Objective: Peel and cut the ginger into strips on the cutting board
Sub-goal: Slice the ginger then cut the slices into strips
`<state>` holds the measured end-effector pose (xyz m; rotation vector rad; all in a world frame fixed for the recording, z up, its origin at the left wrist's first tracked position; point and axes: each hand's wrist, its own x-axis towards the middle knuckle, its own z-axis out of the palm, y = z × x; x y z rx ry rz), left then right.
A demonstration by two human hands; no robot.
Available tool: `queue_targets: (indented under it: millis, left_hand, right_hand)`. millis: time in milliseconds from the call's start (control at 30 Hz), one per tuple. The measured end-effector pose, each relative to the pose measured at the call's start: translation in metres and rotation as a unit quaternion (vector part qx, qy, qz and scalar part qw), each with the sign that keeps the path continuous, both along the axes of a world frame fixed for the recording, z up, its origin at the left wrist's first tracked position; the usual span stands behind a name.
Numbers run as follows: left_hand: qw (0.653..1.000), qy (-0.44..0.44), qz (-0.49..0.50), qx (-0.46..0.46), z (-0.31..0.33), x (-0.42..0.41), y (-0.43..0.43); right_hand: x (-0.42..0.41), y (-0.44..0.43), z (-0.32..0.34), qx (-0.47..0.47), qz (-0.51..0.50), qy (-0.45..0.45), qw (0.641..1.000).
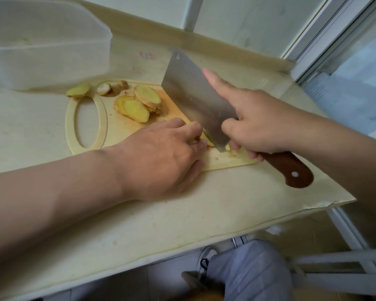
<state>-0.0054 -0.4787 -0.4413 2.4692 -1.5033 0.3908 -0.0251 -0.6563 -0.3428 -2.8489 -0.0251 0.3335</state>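
A pale cutting board [117, 129] with an oval handle hole lies on the counter. Several yellow ginger slices [137, 105] are stacked on it, with knobby ginger offcuts [104, 88] near its far edge. My right hand [256, 124] grips the wooden handle of a cleaver [195, 96], index finger stretched along the blade. The blade's edge rests on the board against a ginger piece [207, 140]. My left hand [165, 157] pins that piece with curled fingertips right beside the blade; most of the piece is hidden.
A translucent plastic container [48, 46] stands at the back left of the cream counter [139, 224]. The counter's front edge runs lower right, with a window frame [326, 40] at the right. Below the edge are my legs and a shoe [206, 257].
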Motion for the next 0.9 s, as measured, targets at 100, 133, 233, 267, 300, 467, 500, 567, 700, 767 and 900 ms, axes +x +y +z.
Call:
queue_targets:
  millis: [100, 133, 233, 267, 300, 467, 500, 567, 700, 767, 900]
  left_hand:
    - [1.0, -0.005, -0.004, -0.002, 0.001, -0.001, -0.001]
    - [1.0, -0.008, -0.005, -0.005, 0.001, -0.001, 0.0]
    - [1.0, -0.012, -0.009, -0.008, 0.002, -0.002, 0.001]
    - [1.0, -0.011, -0.01, -0.01, 0.003, -0.002, 0.001]
    - [1.0, -0.009, -0.009, -0.014, 0.003, -0.002, 0.001]
    - [1.0, -0.013, -0.009, -0.019, 0.002, -0.002, 0.003]
    - [1.0, -0.014, -0.009, -0.019, 0.002, -0.002, 0.003]
    - [1.0, -0.015, -0.01, -0.016, 0.002, -0.002, 0.002]
    - [1.0, -0.019, -0.012, -0.019, 0.001, -0.001, 0.001]
    - [0.999, -0.022, -0.011, -0.022, 0.001, -0.001, 0.001]
    - [1.0, -0.009, -0.007, -0.011, 0.002, -0.003, 0.0]
  right_hand:
    - [0.005, 0.004, -0.005, 0.026, -0.015, -0.022, 0.999]
    - [0.004, 0.003, -0.007, 0.045, -0.026, -0.03, 0.998]
    - [-0.012, -0.003, -0.013, 0.097, -0.047, -0.059, 0.992]
    - [-0.02, -0.006, -0.014, 0.101, -0.043, -0.068, 0.992]
    - [-0.028, -0.008, -0.014, 0.099, -0.037, -0.072, 0.992]
    - [-0.046, -0.013, -0.011, 0.076, -0.031, -0.053, 0.995]
    - [-0.045, -0.012, -0.01, 0.067, -0.025, -0.047, 0.996]
    - [-0.038, -0.009, -0.006, 0.04, -0.012, -0.032, 0.999]
    - [-0.016, 0.0, -0.005, 0.022, -0.026, -0.019, 0.999]
    - [-0.002, 0.006, -0.007, 0.026, -0.032, -0.027, 0.999]
    - [0.006, 0.01, -0.01, 0.06, -0.039, -0.055, 0.996]
